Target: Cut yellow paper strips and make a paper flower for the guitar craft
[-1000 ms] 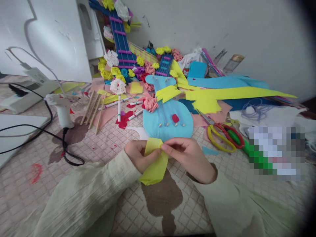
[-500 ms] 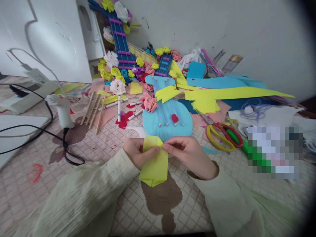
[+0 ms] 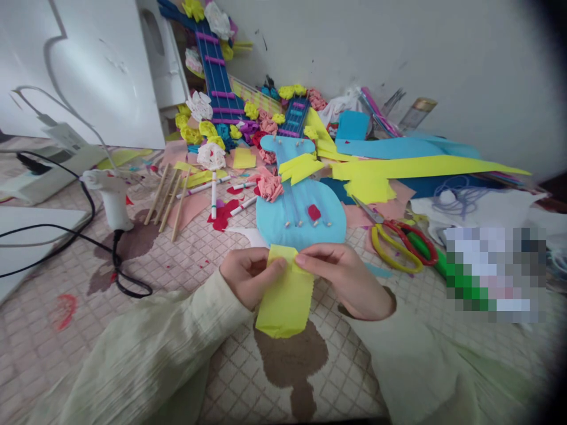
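A strip of yellow crepe paper (image 3: 286, 298) hangs between my two hands just above the patterned mat. My left hand (image 3: 248, 276) pinches its top left edge with thumb and fingers closed. My right hand (image 3: 343, 277) pinches the top right edge, fingers curled on the paper. Just beyond my hands lies a light blue paper guitar (image 3: 301, 206) with a red patch and thin sticks stuck in it.
Yellow and red scissors (image 3: 398, 242) lie to the right. A white glue gun (image 3: 113, 198) with a black cord stands at the left, near wooden sticks (image 3: 170, 198). Paper flowers, a blue guitar neck (image 3: 217, 65) and yellow and blue paper sheets pile against the wall.
The yellow strip has turned and flattened, its lower end swinging slightly right. Both hands stay pinched on its top edge, shifted a little.
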The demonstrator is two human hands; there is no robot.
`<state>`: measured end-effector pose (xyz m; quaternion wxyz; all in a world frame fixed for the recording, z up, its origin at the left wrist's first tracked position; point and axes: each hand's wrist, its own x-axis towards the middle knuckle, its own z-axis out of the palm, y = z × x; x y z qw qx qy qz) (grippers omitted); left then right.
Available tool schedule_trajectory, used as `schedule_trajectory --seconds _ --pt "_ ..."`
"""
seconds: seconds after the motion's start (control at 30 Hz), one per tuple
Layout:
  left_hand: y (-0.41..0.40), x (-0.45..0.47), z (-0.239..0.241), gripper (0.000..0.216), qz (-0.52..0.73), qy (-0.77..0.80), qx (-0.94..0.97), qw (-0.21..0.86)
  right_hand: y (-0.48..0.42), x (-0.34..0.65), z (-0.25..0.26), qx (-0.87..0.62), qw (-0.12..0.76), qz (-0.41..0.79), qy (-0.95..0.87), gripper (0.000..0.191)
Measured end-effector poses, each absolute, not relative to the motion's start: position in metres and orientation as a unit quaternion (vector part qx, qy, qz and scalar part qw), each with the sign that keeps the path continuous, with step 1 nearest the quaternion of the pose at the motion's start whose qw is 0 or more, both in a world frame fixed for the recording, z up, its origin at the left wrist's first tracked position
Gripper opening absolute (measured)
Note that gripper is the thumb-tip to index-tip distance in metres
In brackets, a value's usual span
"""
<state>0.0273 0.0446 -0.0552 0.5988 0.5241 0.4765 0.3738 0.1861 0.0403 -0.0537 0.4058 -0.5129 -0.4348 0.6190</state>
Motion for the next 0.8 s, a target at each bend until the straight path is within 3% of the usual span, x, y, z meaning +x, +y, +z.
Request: schedule_trajectory --seconds 0.17,0.47,0.8 --pt "0.044 0.03 -0.06 0.016 0.419 0.437 0.497 0.622 0.04 0.184 -0.051 -0.515 0.401 0.634 -0.415 0.013" --pt "0.048 0.021 -0.068 0.005 0.43 0.385 0.652 0.492 0.04 0.185 -0.051 -0.517 0.399 0.64 -0.404 0.012" --pt "0.045 0.027 -0.064 0.011 0.44 0.419 0.612 0.506 0.04 0.185 -0.051 -0.517 0.398 0.627 -0.426 0.014"
